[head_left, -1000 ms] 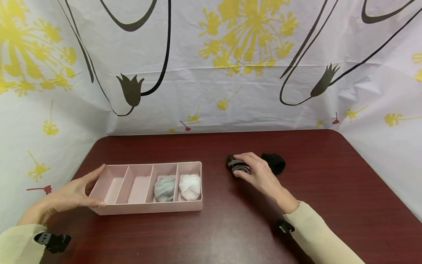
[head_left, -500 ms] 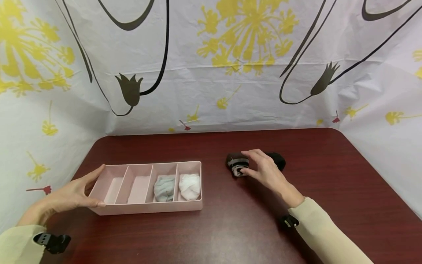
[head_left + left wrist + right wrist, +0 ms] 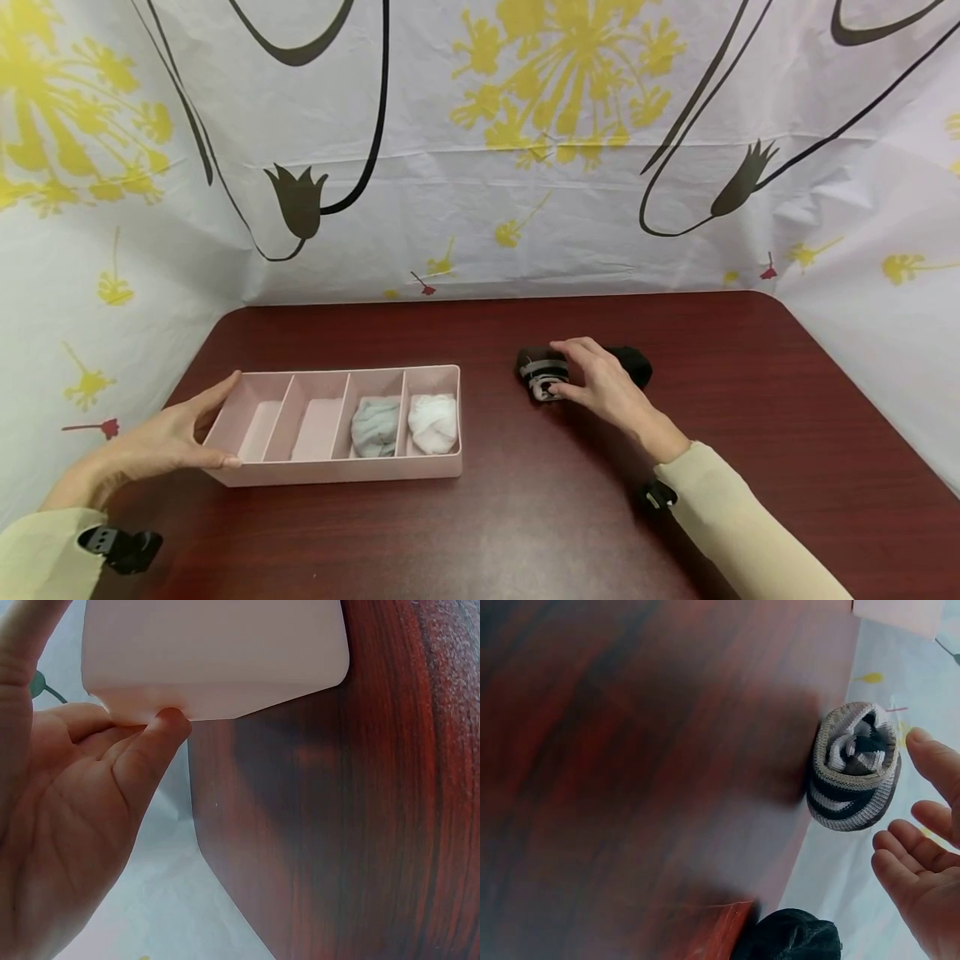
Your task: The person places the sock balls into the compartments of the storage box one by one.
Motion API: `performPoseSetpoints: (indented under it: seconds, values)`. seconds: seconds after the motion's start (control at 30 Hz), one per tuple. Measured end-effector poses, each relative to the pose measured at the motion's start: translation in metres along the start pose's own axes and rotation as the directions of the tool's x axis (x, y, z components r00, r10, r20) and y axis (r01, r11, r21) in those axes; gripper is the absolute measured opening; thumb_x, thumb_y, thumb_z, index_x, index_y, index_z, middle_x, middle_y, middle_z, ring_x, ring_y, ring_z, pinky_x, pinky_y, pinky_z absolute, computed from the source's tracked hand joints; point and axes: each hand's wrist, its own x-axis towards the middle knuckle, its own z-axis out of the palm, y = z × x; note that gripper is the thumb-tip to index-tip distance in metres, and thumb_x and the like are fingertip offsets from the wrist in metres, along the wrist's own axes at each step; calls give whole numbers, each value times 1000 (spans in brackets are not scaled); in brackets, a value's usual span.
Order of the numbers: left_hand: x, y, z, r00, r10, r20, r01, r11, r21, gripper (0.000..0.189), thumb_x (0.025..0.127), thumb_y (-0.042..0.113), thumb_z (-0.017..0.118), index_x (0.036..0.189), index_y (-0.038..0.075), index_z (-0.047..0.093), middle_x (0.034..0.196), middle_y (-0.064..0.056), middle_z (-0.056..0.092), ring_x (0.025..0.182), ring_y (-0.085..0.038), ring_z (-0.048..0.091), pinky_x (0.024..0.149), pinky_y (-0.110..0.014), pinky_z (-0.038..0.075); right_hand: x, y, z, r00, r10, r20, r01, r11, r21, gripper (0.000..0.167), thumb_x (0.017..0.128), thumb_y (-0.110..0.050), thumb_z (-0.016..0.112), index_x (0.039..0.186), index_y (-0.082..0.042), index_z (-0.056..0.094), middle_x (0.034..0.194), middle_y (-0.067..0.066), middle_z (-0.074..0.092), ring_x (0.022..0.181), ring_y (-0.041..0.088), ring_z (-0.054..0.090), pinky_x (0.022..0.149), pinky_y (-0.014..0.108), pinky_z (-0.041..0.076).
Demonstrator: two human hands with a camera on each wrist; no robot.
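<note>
My left hand (image 3: 168, 437) holds the left end of a pink divided organizer box (image 3: 337, 473), thumb along the front rim and fingers at the back corner. In the left wrist view, the fingertips press against the box (image 3: 217, 645). A light grey rolled sock (image 3: 375, 429) and a white rolled sock (image 3: 432, 423) fill its two right compartments. My right hand (image 3: 603, 383) hovers beside a rolled striped sock (image 3: 542, 371). A gap separates the striped sock (image 3: 844, 799) from the spread fingers in the right wrist view. A black rolled sock (image 3: 634, 365) lies behind that hand, partly hidden.
The box and socks stand on a dark red wooden table (image 3: 480, 533). A white cloth (image 3: 480, 217) with yellow and dark flower prints hangs around the back and sides. The two left compartments of the box hold no socks.
My right hand has drawn back slightly to the right from the striped sock, whose roll shows turned more toward me. The left hand and box have stayed in place.
</note>
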Motion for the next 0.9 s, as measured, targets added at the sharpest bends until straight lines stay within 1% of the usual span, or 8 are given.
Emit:
performPoseSetpoints:
  seconds: [0.1, 0.2, 0.33, 0.6, 0.73, 0.9]
  values:
    - [0, 0, 0, 1000, -3, 0, 3, 1000, 2, 109, 72, 20, 80, 152, 8, 7, 145, -32, 29, 107, 21, 32, 78, -12, 41, 1, 1, 1, 1000, -1, 7, 1, 1000, -8, 59, 74, -14, 79, 126, 1, 55, 119, 17, 56, 103, 29, 58, 78, 43, 50]
    - [-1, 0, 0, 1000, 0, -3, 0, 1000, 0, 109, 72, 20, 80, 152, 7, 7, 144, -33, 30, 107, 19, 34, 78, -12, 41, 2, 2, 3, 1000, 2, 13, -2, 1000, -12, 60, 74, -13, 79, 126, 2, 55, 119, 17, 55, 104, 29, 57, 79, 43, 49]
    - [-1, 1, 0, 1000, 6, 4, -6, 1000, -23, 109, 72, 18, 79, 152, 6, 6, 143, -34, 29, 106, 16, 38, 76, -13, 43, 4, 3, 5, 999, 19, 35, -18, 1000, -18, 61, 75, -13, 79, 128, 1, 53, 120, 18, 54, 105, 29, 55, 81, 44, 48]
    - [-1, 1, 1, 1000, 10, -1, -10, 1000, -18, 109, 72, 18, 80, 152, 8, 7, 144, -33, 29, 107, 17, 36, 78, -12, 41, 6, 4, 7, 997, 21, 69, -18, 999, -45, 63, 75, -12, 79, 129, 2, 51, 122, 19, 52, 104, 28, 54, 82, 42, 48]
    - [-1, 0, 1, 1000, 15, -4, -15, 1000, -16, 109, 72, 18, 80, 152, 7, 7, 144, -33, 29, 107, 17, 37, 78, -11, 41, 8, 3, 8, 997, 16, 79, -12, 999, -49, 65, 74, -13, 80, 129, 3, 51, 122, 20, 52, 105, 29, 53, 84, 43, 47]
    - [-1, 0, 0, 1000, 12, -6, -12, 1000, -7, 109, 72, 19, 79, 152, 9, 7, 144, -33, 30, 108, 18, 35, 78, -11, 40, 9, 3, 10, 995, 14, 99, -9, 999, -50, 66, 74, -15, 80, 129, 3, 50, 123, 21, 51, 109, 31, 53, 87, 44, 46]
